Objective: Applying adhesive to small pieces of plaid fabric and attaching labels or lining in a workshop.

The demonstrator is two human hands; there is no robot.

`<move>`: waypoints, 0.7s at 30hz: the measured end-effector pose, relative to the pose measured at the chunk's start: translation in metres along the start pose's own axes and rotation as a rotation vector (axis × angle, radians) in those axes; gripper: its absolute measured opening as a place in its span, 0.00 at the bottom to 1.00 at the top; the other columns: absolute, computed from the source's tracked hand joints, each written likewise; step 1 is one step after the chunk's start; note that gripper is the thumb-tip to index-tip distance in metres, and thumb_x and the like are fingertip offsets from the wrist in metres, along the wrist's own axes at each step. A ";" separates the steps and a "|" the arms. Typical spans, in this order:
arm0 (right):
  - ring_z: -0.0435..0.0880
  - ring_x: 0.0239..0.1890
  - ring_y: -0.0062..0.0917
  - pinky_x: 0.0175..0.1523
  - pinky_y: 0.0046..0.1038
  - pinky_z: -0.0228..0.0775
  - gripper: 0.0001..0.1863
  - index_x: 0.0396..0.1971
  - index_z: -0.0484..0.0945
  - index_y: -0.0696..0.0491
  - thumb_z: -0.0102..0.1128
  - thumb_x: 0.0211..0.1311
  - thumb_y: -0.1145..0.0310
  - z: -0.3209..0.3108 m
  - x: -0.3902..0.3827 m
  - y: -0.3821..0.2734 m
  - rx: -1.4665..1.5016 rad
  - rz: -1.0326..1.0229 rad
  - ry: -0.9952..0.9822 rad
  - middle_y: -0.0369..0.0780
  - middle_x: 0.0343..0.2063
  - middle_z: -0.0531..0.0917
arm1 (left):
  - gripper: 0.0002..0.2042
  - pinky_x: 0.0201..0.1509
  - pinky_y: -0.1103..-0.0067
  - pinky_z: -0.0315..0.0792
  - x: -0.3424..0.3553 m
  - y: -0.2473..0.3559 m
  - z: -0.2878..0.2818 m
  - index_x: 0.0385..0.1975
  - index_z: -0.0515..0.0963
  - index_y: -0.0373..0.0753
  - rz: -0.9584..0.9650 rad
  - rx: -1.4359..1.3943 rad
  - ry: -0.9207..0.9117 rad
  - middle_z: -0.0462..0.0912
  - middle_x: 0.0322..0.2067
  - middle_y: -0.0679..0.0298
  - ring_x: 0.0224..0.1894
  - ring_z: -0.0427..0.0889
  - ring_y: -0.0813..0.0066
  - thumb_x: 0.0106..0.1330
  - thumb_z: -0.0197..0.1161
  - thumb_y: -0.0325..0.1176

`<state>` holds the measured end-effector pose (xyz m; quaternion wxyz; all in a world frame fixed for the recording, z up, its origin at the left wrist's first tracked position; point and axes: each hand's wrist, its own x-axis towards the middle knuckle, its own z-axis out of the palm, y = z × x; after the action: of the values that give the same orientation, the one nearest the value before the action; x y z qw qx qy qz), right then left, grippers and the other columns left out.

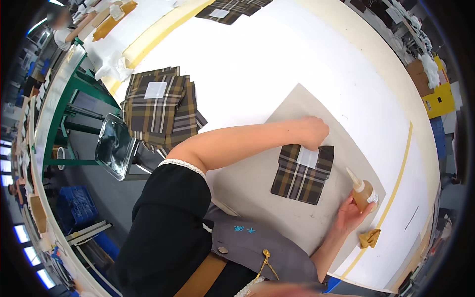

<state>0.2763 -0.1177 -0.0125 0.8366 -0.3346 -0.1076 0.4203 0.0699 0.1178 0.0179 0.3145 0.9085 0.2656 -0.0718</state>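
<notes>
My left hand (313, 132) is closed, its curled fingers bent down over the upper edge of a small plaid cloth piece (301, 182). A white rectangular patch (308, 158) lies on that cloth, just below the fingertips. Whatever the fingers pinch is hidden beneath the hand. My right hand (350, 214) wraps around a squeeze bottle (364, 196) with a pale pointed nozzle and amber contents, held tilted to the right of the cloth. Under the cloth spreads a grey board (257, 183) on the white table (277, 54).
A stack of plaid cloth pieces (156, 111) sits at the table's left edge, beside a metal chair (116, 148). More plaid pieces (230, 11) lie at the far side. A crumpled brown cloth (369, 238) rests near my right forearm. Another person (64, 34) works at far left.
</notes>
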 end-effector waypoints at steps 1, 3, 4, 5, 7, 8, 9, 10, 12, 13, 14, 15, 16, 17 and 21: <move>0.70 0.57 0.30 0.60 0.30 0.67 0.28 0.56 0.60 0.56 0.51 0.63 0.54 -0.002 0.003 0.000 0.004 0.018 -0.029 0.43 0.54 0.70 | 0.06 0.41 0.69 0.71 0.001 -0.003 -0.001 0.27 0.78 0.39 -0.004 0.007 0.001 0.79 0.27 0.58 0.39 0.77 0.59 0.50 0.65 0.30; 0.70 0.56 0.30 0.59 0.30 0.68 0.28 0.56 0.60 0.56 0.51 0.63 0.54 -0.001 0.006 -0.002 0.027 0.064 -0.074 0.43 0.54 0.70 | 0.05 0.39 0.69 0.71 0.002 -0.011 0.000 0.27 0.78 0.39 0.164 0.115 0.130 0.80 0.29 0.58 0.36 0.78 0.61 0.50 0.64 0.30; 0.71 0.56 0.30 0.58 0.30 0.70 0.28 0.56 0.60 0.56 0.52 0.63 0.54 -0.001 0.007 -0.003 0.042 0.110 -0.117 0.43 0.54 0.70 | 0.05 0.39 0.69 0.71 0.001 -0.015 -0.002 0.27 0.78 0.39 0.164 0.118 0.127 0.80 0.29 0.58 0.36 0.78 0.61 0.50 0.64 0.30; 0.71 0.56 0.30 0.58 0.30 0.70 0.28 0.56 0.60 0.56 0.52 0.63 0.54 -0.002 0.009 -0.002 0.044 0.111 -0.116 0.43 0.54 0.70 | 0.06 0.39 0.70 0.71 -0.002 -0.020 -0.005 0.28 0.77 0.39 0.110 -0.006 0.181 0.80 0.30 0.59 0.37 0.78 0.62 0.50 0.63 0.30; 0.72 0.55 0.31 0.53 0.29 0.74 0.28 0.56 0.60 0.56 0.51 0.63 0.54 -0.004 0.013 0.001 0.068 0.098 -0.077 0.44 0.54 0.70 | 0.08 0.39 0.72 0.72 -0.012 -0.033 -0.018 0.31 0.75 0.38 0.065 -0.228 0.316 0.80 0.30 0.59 0.37 0.78 0.64 0.51 0.62 0.28; 0.72 0.55 0.31 0.53 0.29 0.74 0.28 0.56 0.60 0.56 0.51 0.63 0.54 -0.003 0.013 0.002 0.068 0.099 -0.079 0.44 0.54 0.70 | 0.09 0.39 0.73 0.72 -0.018 -0.046 -0.028 0.32 0.74 0.38 0.068 -0.331 0.401 0.80 0.29 0.60 0.35 0.78 0.65 0.51 0.62 0.28; 0.72 0.54 0.31 0.51 0.28 0.76 0.28 0.56 0.60 0.56 0.51 0.64 0.55 0.001 0.011 0.002 0.073 0.097 -0.073 0.44 0.53 0.70 | 0.12 0.37 0.75 0.72 -0.018 -0.065 -0.038 0.36 0.73 0.39 0.052 -0.375 0.488 0.80 0.28 0.59 0.32 0.78 0.66 0.52 0.62 0.27; 0.73 0.53 0.32 0.48 0.27 0.78 0.28 0.56 0.60 0.57 0.51 0.64 0.55 0.004 0.009 0.002 0.080 0.092 -0.066 0.44 0.53 0.70 | 0.13 0.36 0.75 0.73 -0.023 -0.080 -0.054 0.38 0.74 0.39 -0.029 -0.433 0.584 0.80 0.27 0.60 0.31 0.79 0.69 0.52 0.63 0.27; 0.74 0.51 0.34 0.46 0.27 0.79 0.27 0.56 0.61 0.56 0.51 0.63 0.54 0.005 0.008 0.003 0.092 0.098 -0.046 0.45 0.52 0.71 | 0.16 0.37 0.77 0.74 -0.029 -0.136 -0.080 0.42 0.74 0.40 -0.143 -0.479 0.907 0.81 0.28 0.61 0.32 0.79 0.73 0.52 0.64 0.28; 0.75 0.50 0.36 0.45 0.28 0.80 0.27 0.56 0.62 0.56 0.52 0.63 0.54 0.006 0.006 0.002 0.103 0.095 -0.015 0.46 0.51 0.72 | 0.17 0.35 0.79 0.73 -0.034 -0.166 -0.096 0.44 0.74 0.39 -0.247 -0.553 1.053 0.81 0.28 0.61 0.30 0.79 0.76 0.52 0.64 0.28; 0.75 0.50 0.36 0.45 0.28 0.80 0.27 0.56 0.62 0.56 0.52 0.63 0.54 0.008 0.004 0.001 0.106 0.095 -0.022 0.46 0.51 0.72 | 0.16 0.33 0.76 0.75 -0.043 -0.198 -0.112 0.41 0.75 0.38 -0.338 -0.586 1.218 0.82 0.28 0.58 0.30 0.81 0.70 0.51 0.63 0.30; 0.75 0.50 0.35 0.45 0.28 0.80 0.27 0.56 0.62 0.56 0.51 0.63 0.54 0.011 0.005 0.001 0.103 0.107 -0.022 0.45 0.52 0.71 | 0.17 0.32 0.76 0.74 -0.054 -0.238 -0.127 0.42 0.74 0.36 -0.336 -0.726 1.398 0.82 0.28 0.59 0.29 0.80 0.72 0.50 0.64 0.29; 0.74 0.51 0.35 0.45 0.28 0.80 0.27 0.56 0.62 0.55 0.51 0.63 0.54 0.011 0.005 0.002 0.097 0.112 -0.015 0.45 0.53 0.70 | 0.19 0.33 0.77 0.74 -0.070 -0.266 -0.141 0.42 0.74 0.35 -0.443 -0.779 1.512 0.81 0.28 0.57 0.30 0.80 0.73 0.47 0.64 0.28; 0.74 0.51 0.35 0.45 0.28 0.80 0.27 0.56 0.62 0.55 0.51 0.63 0.54 0.010 0.007 0.002 0.103 0.114 -0.026 0.45 0.53 0.70 | 0.19 0.37 0.76 0.74 -0.084 -0.299 -0.148 0.39 0.76 0.33 -0.538 -0.708 1.707 0.81 0.30 0.54 0.32 0.80 0.69 0.44 0.65 0.28; 0.72 0.53 0.36 0.45 0.28 0.79 0.27 0.57 0.61 0.54 0.50 0.64 0.53 -0.003 0.013 0.000 0.123 0.150 -0.058 0.44 0.54 0.69 | 0.18 0.48 0.73 0.72 -0.145 -0.400 -0.140 0.35 0.76 0.29 -0.949 -0.742 1.824 0.80 0.37 0.46 0.41 0.80 0.55 0.41 0.63 0.27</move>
<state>0.2855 -0.1087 -0.0158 0.8184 -0.2773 -0.0802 0.4969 -0.2696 0.4044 -0.0414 0.1938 0.2740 0.7270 0.5991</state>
